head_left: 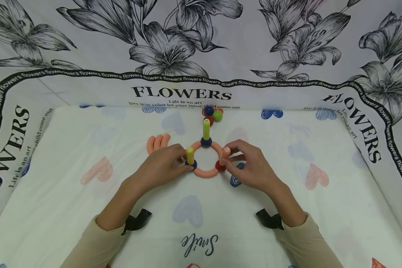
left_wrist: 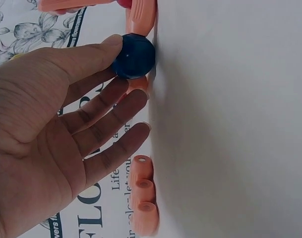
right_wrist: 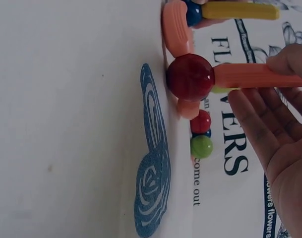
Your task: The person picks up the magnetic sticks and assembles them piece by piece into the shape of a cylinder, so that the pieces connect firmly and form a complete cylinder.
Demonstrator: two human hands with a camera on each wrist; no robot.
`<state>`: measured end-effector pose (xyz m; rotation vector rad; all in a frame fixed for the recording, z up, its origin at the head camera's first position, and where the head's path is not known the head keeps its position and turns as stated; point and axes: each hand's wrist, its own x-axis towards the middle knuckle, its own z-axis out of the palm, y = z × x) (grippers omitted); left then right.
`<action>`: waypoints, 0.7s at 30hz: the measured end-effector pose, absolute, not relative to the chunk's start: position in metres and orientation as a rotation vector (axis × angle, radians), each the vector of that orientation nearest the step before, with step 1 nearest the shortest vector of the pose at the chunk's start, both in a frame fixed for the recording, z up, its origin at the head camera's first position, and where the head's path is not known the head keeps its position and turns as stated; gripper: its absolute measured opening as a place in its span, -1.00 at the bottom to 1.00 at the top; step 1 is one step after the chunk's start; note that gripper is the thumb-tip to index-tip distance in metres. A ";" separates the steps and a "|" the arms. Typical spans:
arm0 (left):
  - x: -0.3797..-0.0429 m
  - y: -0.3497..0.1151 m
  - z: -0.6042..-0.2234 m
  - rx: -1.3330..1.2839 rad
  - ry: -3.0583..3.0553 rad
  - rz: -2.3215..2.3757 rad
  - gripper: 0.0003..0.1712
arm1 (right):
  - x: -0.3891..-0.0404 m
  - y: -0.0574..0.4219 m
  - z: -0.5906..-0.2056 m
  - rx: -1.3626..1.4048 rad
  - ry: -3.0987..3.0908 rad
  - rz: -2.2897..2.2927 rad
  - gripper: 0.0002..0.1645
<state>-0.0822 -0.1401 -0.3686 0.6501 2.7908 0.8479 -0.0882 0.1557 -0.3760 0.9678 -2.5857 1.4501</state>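
The left hand (head_left: 164,163) is grasping the near-left blue ball (left_wrist: 134,56) between thumb and forefinger, its other fingers spreading loosely. The right hand (head_left: 251,165) is pinching an upright orange stick (right_wrist: 245,76), which is standing on the red ball (right_wrist: 190,78) at the near right. These two balls and a far blue ball (head_left: 206,142) are forming the corners of a ring, with three curved orange pieces (head_left: 206,173) linking them. The ring is lying in the middle of the worktop (head_left: 201,193), between the hands. Each corner ball is bearing a stick: a yellow stick (head_left: 190,156) is rising from the near-left ball, a yellow-green stick (head_left: 206,129) from the far one.

Three loose orange pieces (head_left: 158,142) are lying side by side just beyond the left hand, their ends showing small holes. Farther off, behind the far stick, a dark blue ball (head_left: 209,110), a green ball (head_left: 217,115) and a second red ball (head_left: 209,120) are clustering. A white cloth printed with hearts is covering the worktop. Beige sleeves (head_left: 97,242) are reaching in from the near side, with black devices (head_left: 137,220) sitting at both wrists.
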 end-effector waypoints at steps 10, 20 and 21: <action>-0.084 -0.137 -0.366 0.643 2.793 0.838 -0.77 | -0.091 0.157 -0.374 0.975 -2.599 1.455 -0.63; -0.087 -0.138 -0.372 0.633 2.790 0.851 -0.76 | -0.092 0.157 -0.376 0.948 -2.629 1.463 -0.64; -0.087 -0.138 -0.373 0.635 2.785 0.852 -0.76 | -0.091 0.158 -0.378 0.942 -2.631 1.468 -0.64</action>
